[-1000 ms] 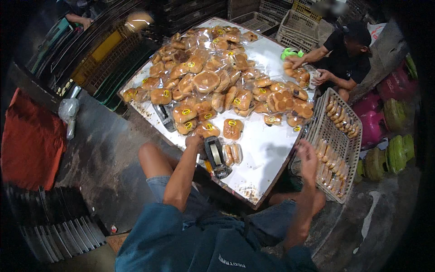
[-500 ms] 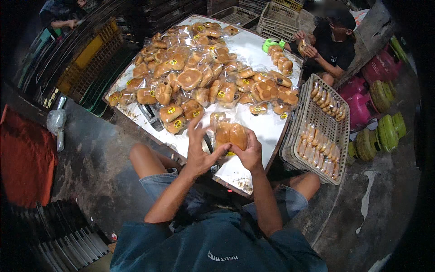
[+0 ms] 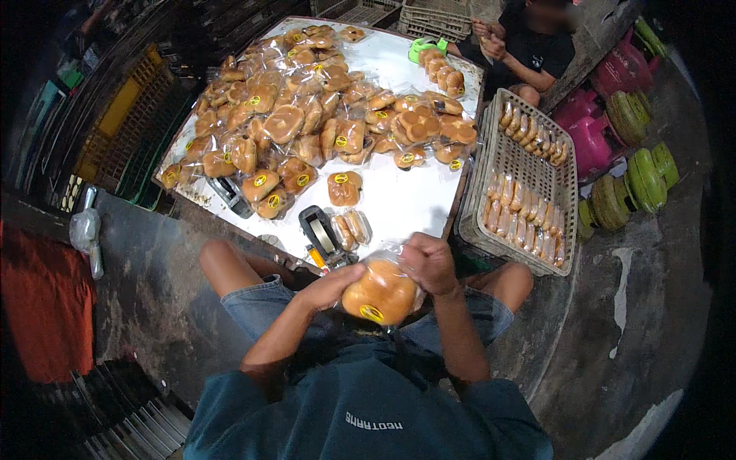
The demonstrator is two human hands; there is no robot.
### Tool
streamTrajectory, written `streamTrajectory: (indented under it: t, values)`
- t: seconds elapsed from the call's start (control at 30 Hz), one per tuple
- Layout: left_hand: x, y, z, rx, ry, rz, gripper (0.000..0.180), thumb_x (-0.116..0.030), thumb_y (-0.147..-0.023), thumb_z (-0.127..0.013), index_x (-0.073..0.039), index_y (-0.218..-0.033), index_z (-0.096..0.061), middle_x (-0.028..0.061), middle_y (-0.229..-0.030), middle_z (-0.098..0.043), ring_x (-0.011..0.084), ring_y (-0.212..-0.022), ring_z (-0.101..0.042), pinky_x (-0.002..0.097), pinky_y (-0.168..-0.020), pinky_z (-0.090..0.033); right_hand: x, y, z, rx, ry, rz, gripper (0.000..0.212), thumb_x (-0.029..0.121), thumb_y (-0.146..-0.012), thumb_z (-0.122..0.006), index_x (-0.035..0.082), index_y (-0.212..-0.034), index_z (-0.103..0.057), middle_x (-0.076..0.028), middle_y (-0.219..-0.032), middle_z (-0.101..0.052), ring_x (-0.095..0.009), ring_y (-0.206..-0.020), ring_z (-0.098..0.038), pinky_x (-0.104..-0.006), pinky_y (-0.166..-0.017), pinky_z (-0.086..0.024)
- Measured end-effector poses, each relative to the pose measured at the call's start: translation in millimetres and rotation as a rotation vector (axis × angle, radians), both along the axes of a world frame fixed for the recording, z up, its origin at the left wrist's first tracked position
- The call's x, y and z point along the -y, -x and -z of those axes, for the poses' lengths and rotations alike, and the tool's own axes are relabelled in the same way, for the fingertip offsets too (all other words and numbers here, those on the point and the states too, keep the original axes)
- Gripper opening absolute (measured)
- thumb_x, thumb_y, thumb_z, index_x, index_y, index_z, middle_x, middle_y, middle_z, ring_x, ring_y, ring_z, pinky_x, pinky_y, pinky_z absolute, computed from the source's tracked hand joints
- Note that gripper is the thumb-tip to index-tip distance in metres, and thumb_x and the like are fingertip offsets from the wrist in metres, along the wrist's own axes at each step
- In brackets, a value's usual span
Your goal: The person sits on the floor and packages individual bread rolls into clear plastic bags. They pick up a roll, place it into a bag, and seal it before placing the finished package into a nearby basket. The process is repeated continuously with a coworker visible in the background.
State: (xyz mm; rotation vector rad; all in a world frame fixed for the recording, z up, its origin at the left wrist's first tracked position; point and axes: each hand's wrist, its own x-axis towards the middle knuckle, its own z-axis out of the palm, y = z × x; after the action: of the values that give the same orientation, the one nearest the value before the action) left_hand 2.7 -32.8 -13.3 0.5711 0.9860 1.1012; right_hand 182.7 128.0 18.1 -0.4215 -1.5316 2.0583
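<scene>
Bagged bun [image 3: 381, 291] is drawn nearer torso [image 3: 368, 391], clear of black tape dispenser [image 3: 320, 230] | left side is clasped by left hand [image 3: 331, 288] | clear wrapper [image 3: 392, 251] is pinched by right hand [image 3: 430, 264]

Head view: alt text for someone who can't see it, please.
A person's left hand and right hand hold a bagged bun at the near edge of a white table. A heap of bagged buns covers much of the table, with a tape dispenser nearer; at right, a crate holds rows of packed buns.
</scene>
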Motion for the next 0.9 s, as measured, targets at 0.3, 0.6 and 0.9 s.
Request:
streamTrajectory:
  t: [0.3,0.6,0.9]
  values:
    - [-13.7,0.2,-20.8,-0.240,-0.206,0.072,0.045,-0.014,-0.085,-0.080,-0.003,-0.125,-0.061,0.0041,-0.112,-0.068,0.0128,-0.103,-0.064,0.0284,-0.089,-0.053,19.3,11.0,3.1,-0.130,0.607,0.177,0.018,0.019,-0.096,-0.067,0.001,-0.095,-0.066,-0.001,-0.084,-0.062,-0.012,-0.067,-0.058,-0.0257,-0.059,-0.047]
    - [-33.4,-20.3,-47.3,0.063,-0.072,-0.434,0.044,-0.032,-0.108,-0.047,0.007,-0.125,-0.058,0.0158,-0.107,-0.072,0.0192,-0.099,-0.069,0.0315,-0.088,-0.056,25.2,3.1,2.2,0.530,-0.205,0.411,0.019,0.011,-0.095,-0.067,-0.001,-0.080,-0.063,-0.004,-0.078,-0.062,-0.012,-0.067,-0.058,-0.0267,-0.063,-0.049]
    - [-25.4,-10.6,-51.4,-0.445,-0.361,-0.315,0.045,-0.029,-0.111,-0.036,0.006,-0.118,-0.064,0.0141,-0.113,-0.072,0.0201,-0.108,-0.066,0.0342,-0.099,-0.049,62.9,21.2,11.8,0.291,-0.542,0.396,0.045,0.016,-0.098,-0.064,-0.004,-0.136,-0.052,-0.018,-0.134,-0.060,-0.023,-0.116,-0.062,-0.0341,-0.098,-0.051]
